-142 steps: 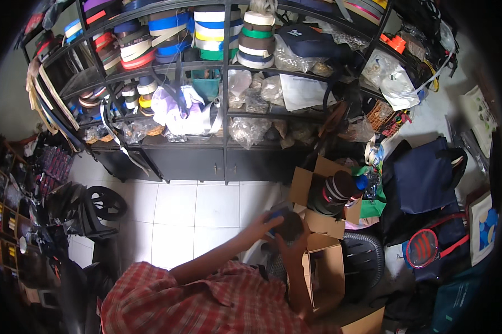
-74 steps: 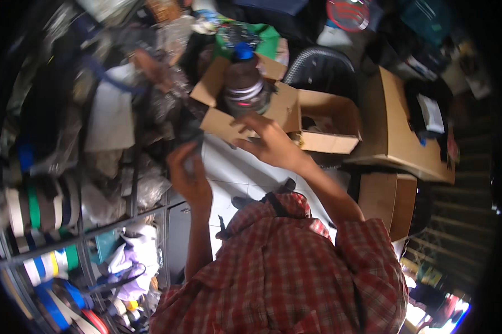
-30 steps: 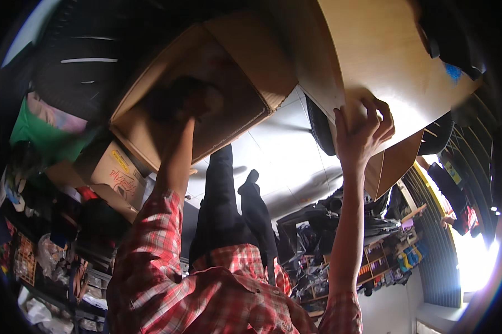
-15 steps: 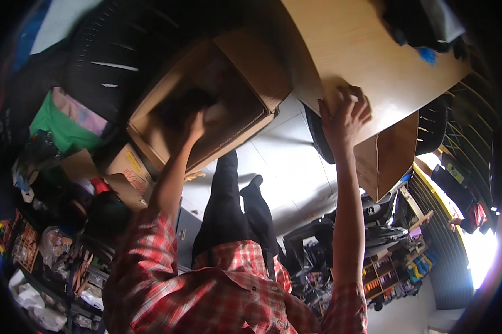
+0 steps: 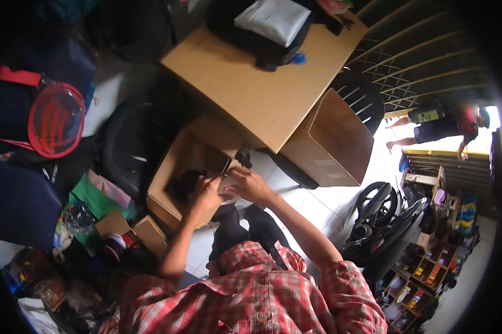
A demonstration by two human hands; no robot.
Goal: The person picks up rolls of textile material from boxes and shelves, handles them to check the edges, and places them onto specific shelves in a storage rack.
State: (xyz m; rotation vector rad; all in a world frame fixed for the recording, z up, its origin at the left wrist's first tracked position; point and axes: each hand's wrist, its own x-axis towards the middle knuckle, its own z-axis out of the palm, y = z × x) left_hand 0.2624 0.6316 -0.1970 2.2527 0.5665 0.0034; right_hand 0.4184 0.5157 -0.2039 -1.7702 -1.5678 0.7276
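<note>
My two hands are close together over the near right edge of an open cardboard box (image 5: 215, 135). Between them is a small pale thing (image 5: 227, 182), too blurred to name. My right hand (image 5: 252, 186) has its fingers curled round the pale thing. My left hand (image 5: 207, 192) is closed beside it, and what its fingers grip is hidden. Just past the left hand, a dark soft-looking thing (image 5: 187, 182) lies in the shadowed box; whether the hand touches it I cannot tell.
A wooden table (image 5: 251, 83) carries a dark bag and a silvery packet (image 5: 273, 21). Under its right edge stands another open cardboard box (image 5: 331, 150). Left lie a green cloth (image 5: 89, 195) and clutter. A motorcycle (image 5: 382, 228) and shelves are at right, with a person (image 5: 448, 122) beyond.
My right hand has left the tabletop and come over to the box, where it meets my left hand at the pale thing. The view has shifted, showing more of the table and room.
</note>
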